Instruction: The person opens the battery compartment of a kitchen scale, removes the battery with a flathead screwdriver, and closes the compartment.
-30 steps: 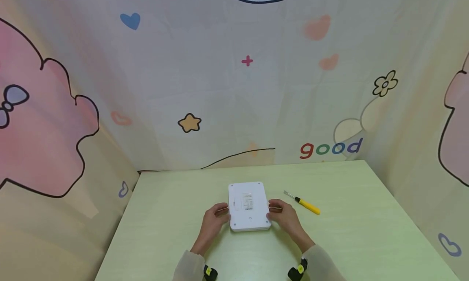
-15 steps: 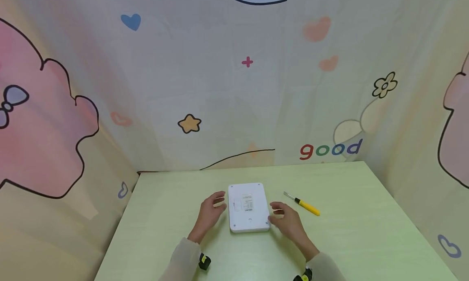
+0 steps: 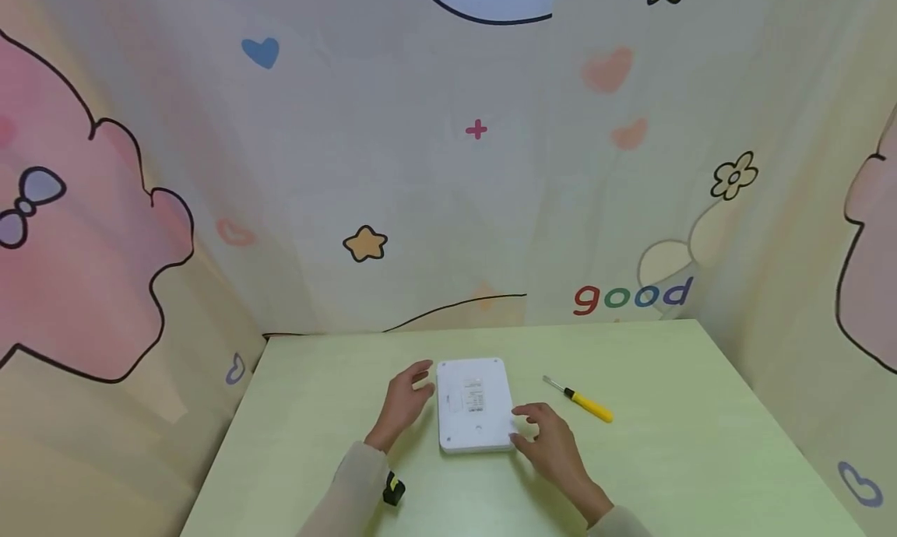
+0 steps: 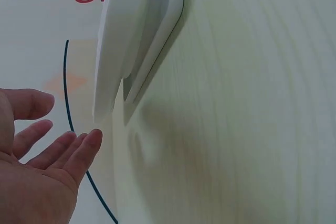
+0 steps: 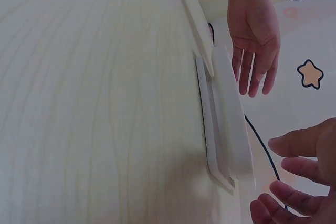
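Observation:
A white flat rectangular device (image 3: 459, 428) lies on the table. Its upper face carries a printed label (image 3: 474, 394) and small dark marks at the corners. Seen side-on in the left wrist view, the white device (image 4: 123, 30) has a gap between its upper body and a thinner lower part. My left hand (image 3: 404, 403) is beside the left edge, loosely spread and apart from it. At the right edge, near the front corner, is my right hand (image 3: 554, 447), fingers loosely bent. The right wrist view shows these right-hand fingers (image 5: 296, 169) holding nothing.
A screwdriver (image 3: 587, 404) with a yellow-and-black handle lies right of the device, its metal tip toward the back left. A printed curtain (image 3: 420, 171) hangs behind the pale green table (image 3: 336, 366) and along both sides.
Both hands were at the device's sides. The left hand has come away to the left, and the right hand has slid nearer the front corner. The head view has tilted slightly upward.

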Tool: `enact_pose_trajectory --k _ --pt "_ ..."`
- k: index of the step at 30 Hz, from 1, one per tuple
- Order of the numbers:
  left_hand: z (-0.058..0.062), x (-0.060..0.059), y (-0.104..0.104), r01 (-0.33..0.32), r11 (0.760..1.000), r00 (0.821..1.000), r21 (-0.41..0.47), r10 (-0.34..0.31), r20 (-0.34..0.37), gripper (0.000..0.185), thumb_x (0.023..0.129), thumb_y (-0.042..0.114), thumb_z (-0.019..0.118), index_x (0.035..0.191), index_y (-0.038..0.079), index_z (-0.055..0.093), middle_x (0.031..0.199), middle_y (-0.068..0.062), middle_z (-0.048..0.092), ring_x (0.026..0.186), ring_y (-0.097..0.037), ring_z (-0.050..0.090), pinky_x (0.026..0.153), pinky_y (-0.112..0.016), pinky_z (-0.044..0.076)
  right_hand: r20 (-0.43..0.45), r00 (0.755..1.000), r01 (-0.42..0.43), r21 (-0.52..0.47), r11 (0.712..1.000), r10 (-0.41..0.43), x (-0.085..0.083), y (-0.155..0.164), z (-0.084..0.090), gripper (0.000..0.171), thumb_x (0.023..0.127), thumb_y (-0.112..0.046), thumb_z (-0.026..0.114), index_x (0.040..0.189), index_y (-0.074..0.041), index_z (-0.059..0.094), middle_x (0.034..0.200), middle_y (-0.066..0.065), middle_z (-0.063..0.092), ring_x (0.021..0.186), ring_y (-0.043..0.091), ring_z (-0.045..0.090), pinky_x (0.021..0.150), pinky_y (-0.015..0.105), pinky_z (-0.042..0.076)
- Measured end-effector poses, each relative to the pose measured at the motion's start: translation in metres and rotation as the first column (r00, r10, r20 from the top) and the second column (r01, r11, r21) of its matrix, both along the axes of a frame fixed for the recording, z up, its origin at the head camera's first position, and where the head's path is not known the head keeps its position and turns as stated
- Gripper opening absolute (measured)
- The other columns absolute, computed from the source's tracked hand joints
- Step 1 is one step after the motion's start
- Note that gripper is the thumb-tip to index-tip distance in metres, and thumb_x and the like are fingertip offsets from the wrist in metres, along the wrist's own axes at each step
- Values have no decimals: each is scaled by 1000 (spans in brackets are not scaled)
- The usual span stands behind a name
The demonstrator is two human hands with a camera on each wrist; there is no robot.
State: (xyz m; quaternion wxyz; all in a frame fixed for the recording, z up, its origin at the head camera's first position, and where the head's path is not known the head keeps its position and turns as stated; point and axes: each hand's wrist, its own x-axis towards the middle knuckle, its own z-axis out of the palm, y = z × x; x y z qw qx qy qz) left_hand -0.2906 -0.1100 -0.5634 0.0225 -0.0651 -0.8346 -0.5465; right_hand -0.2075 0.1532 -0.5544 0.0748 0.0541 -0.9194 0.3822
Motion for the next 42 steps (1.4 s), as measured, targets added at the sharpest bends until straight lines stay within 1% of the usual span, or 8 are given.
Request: enact_pose_trajectory --k 4,7,15,21,24,29,36,42 --pt "-5 -5 4 -25 1000 1000 -18 25 18 47 92 6 62 139 4 53 142 -19 53 130 -38 52 100 -47 50 -66 998 -1 83 997 7 2 -4 -1 31 77 -12 82 105 -13 71 114 6 66 102 26 65 80 39 54" --pt "-7 -11 6 -35 999 999 -30 36 24 47 92 6 62 139 5 53 144 -17 53 131 -37 52 99 -47 51 -77 997 3 94 996 5 3 -4 -2 30 76 -12 82 104 -13 72 114 7 65 105 28 64 89 46 53" --pt "-9 -20 10 -34 998 999 -55 35 17 46 93 7 62 138 3 53 144 -19 52 132 -38 50 104 -51 46 -58 998 6 112 994 1 3 -6 -8 28 75 -13 83 100 -15 73 113 6 65 106 28 63 91 47 52" --pt "-9 -23 11 -33 996 999 -81 36 36 45 95 9 60 139 6 53 145 -20 51 136 -38 46 99 -48 48 -60 998 0 131 991 8 2 -7 -9 26 74 -14 84 98 -17 74 112 4 65 103 27 63 89 47 52" --pt "-10 -24 12 -30 996 998 -78 35 57 45 96 10 59 141 6 52 147 -19 49 137 -38 45 103 -49 46 -58 998 -4 134 991 11 2 -8 -9 26 74 -14 84 98 -18 74 112 4 65 103 26 63 88 47 52" --pt "-14 -26 14 -33 996 997 -77 38 66 45 96 10 59 140 6 52 145 -21 51 134 -38 48 109 -52 41 -57 998 -15 140 990 23 3 -8 -11 26 73 -11 84 96 -18 74 112 4 66 102 27 64 87 46 53" --pt "-20 -29 16 -7 998 997 -62 12 76 46 97 6 56 142 4 50 147 -18 49 131 -36 52 106 -48 45 -70 997 -28 128 991 37 3 -10 -11 25 72 -8 83 94 -16 74 110 4 65 101 26 64 88 46 52" --pt "-20 -30 17 7 999 994 -53 -1 110 45 97 4 56 141 2 50 144 -19 52 126 -34 57 97 -42 53 -73 996 -44 123 991 53 1 -9 -13 24 72 -6 83 93 -13 74 110 3 64 83 17 62 70 28 52"
